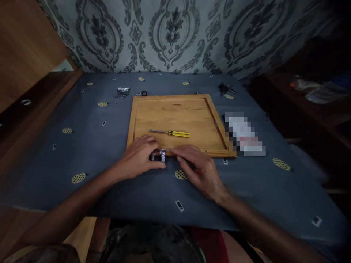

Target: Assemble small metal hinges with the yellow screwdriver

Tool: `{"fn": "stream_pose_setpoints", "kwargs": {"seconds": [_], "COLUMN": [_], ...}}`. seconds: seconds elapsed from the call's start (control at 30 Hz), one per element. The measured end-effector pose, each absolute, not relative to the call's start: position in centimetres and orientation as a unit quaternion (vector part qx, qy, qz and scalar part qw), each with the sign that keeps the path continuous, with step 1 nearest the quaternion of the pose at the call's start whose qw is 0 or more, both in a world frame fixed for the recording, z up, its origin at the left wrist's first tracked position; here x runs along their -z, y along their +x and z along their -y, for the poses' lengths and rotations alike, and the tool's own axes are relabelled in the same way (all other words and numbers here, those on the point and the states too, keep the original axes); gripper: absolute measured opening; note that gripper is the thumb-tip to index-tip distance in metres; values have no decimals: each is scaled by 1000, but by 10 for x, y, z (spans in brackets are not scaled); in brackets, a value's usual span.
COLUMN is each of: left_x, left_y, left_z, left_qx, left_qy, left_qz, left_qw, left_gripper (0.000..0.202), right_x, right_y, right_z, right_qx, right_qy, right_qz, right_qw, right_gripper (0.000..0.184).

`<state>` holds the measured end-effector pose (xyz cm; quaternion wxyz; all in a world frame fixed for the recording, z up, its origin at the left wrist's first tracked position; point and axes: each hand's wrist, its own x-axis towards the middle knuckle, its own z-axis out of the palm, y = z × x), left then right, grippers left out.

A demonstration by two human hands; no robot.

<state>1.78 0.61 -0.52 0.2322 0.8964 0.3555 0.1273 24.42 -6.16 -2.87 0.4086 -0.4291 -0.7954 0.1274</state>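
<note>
A framed wooden panel (175,113), like a cabinet door, lies on the blue cloth. At its near edge, my left hand (141,155) curls thumb and fingers around a small silvery metal hinge (162,155), holding it against the frame. My right hand (200,166) is just right of the hinge, its thumb and forefinger closed together at the panel's edge. Whatever those fingertips hold, if anything, is too small to make out. A screwdriver (175,133) with a yellow and black handle rests on the panel, its shaft pointing left.
Several metal pieces (122,92) lie at the back left, beside a small black square object (144,93). A dark object like keys (226,88) sits at the back right. A blurred-out flat item (245,133) is right of the panel. A patterned curtain (175,36) hangs behind.
</note>
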Motion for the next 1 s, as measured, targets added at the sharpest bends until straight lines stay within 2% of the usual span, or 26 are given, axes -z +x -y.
{"fn": "stream_pose_setpoints", "kwargs": {"seconds": [0.27, 0.53, 1.0], "left_x": [-1, -8, -6], "left_y": [21, 24, 23], "left_z": [-6, -5, -4], "left_qx": [-104, -80, -83], "left_qy": [894, 890, 893], "left_qz": [-366, -373, -372], "left_qw": [238, 251, 238], "left_gripper": [37, 31, 32], "right_x": [25, 34, 38], "right_y": [238, 233, 234], "right_z": [35, 30, 29], "right_qx": [-164, -158, -149], "right_qy": [-460, -435, -442], "right_qz": [808, 806, 802], "right_qw": [328, 369, 374], "right_gripper": [15, 20, 18]}}
